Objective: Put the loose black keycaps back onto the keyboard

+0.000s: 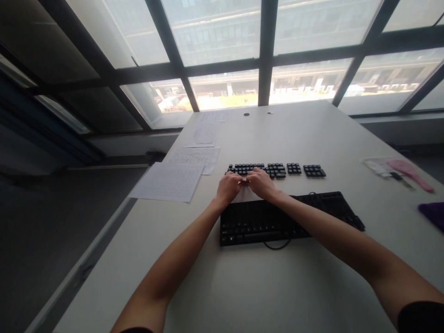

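My left hand [229,188] and my right hand [261,183] meet fingertip to fingertip just beyond the keyboard's far edge. Both are closed in a pinch around something small and dark, too tiny to name. Under my right forearm lies a black computer keyboard [256,218]. Key caps show along its near rows, while much of its far part looks bare and flat. Loose black keycaps stand in grouped rows behind my hands: a long block [248,166], a middle block [276,169], a small block [293,168] and a number-pad block [314,170]. My fingers partly hide the long block.
Printed sheets of paper [169,181] lie along the white table's [194,277] left side. On the right are a pink handled object [409,172], a white cloth or packet [376,166] and something purple [433,213]. The keyboard's cable [277,246] loops out at the front. Windows stand behind.
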`<act>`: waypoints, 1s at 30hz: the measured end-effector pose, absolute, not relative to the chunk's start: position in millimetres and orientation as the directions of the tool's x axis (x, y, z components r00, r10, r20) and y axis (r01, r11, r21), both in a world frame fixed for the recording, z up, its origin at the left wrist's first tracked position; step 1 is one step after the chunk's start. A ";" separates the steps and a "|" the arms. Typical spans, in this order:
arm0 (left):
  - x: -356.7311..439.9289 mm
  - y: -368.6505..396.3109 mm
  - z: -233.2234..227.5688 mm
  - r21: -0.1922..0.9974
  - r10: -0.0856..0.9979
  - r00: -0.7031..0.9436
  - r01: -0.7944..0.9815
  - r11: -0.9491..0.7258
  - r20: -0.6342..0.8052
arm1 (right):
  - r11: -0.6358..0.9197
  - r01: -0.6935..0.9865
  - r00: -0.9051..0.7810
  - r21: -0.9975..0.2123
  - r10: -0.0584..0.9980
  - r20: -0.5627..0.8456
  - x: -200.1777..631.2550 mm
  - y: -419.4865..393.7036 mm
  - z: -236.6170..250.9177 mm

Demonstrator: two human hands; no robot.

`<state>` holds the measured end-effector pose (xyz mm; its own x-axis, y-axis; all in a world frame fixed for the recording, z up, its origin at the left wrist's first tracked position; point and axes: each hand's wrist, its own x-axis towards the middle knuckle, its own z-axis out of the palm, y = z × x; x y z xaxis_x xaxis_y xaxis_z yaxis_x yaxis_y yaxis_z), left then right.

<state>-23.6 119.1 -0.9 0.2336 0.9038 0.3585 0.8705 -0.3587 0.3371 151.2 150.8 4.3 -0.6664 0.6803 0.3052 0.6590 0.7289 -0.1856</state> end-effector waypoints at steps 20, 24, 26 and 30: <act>-7.2 -14.0 8.7 0.680 0.886 0.305 0.568 -0.464 0.350 | 0.692 0.224 -0.564 -0.686 0.666 0.488 213.6 22.4 -5.1; -7.4 -14.7 9.8 0.668 0.875 0.323 0.565 -0.484 0.361 | 0.707 0.235 -0.585 -0.667 0.651 0.484 213.5 24.4 -7.7; -8.0 -15.5 10.5 0.655 0.867 0.332 0.568 -0.499 0.372 | 0.718 0.244 -0.596 -0.651 0.641 0.483 213.8 24.7 -8.6; -9.0 -16.6 10.6 0.622 0.853 0.348 0.584 -0.522 0.388 | 0.742 0.249 -0.613 -0.622 0.618 0.491 213.9 23.9 -7.2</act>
<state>-9.0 -16.6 10.6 0.3483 0.8532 0.3883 0.5842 -0.5215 0.6219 213.9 23.9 -7.2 -0.6134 0.6184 0.4913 0.2494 0.7418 -0.6225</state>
